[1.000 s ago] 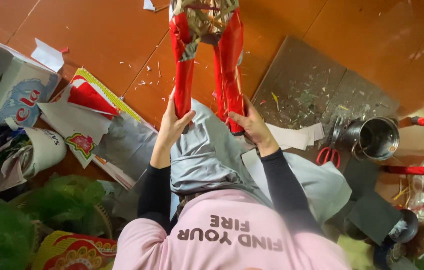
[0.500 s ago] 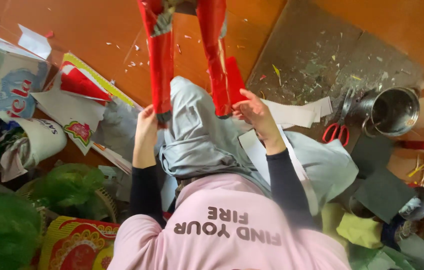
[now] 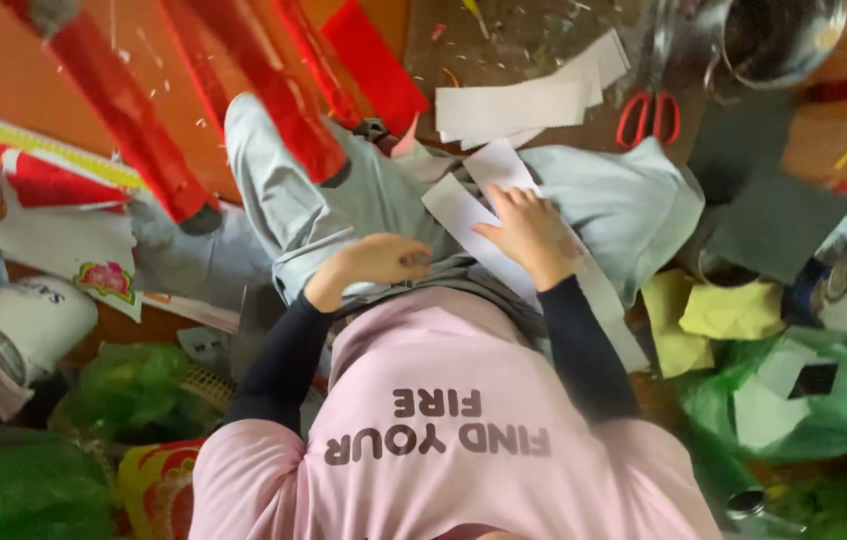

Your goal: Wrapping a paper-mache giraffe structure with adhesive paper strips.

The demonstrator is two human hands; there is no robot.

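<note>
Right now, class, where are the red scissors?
In the head view, the red scissors lie at upper right on the floor, just right of the white paper strips and below-left of the metal pot.

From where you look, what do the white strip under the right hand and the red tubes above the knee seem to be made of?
The white strip looks like thin matte paper: flat, straight-cut edges, no shine, lying over the lap under the right hand. The red tubes seem wrapped in glossy red foil or plastic film: bright reflections run along them, though blur leaves the core unclear.
</note>
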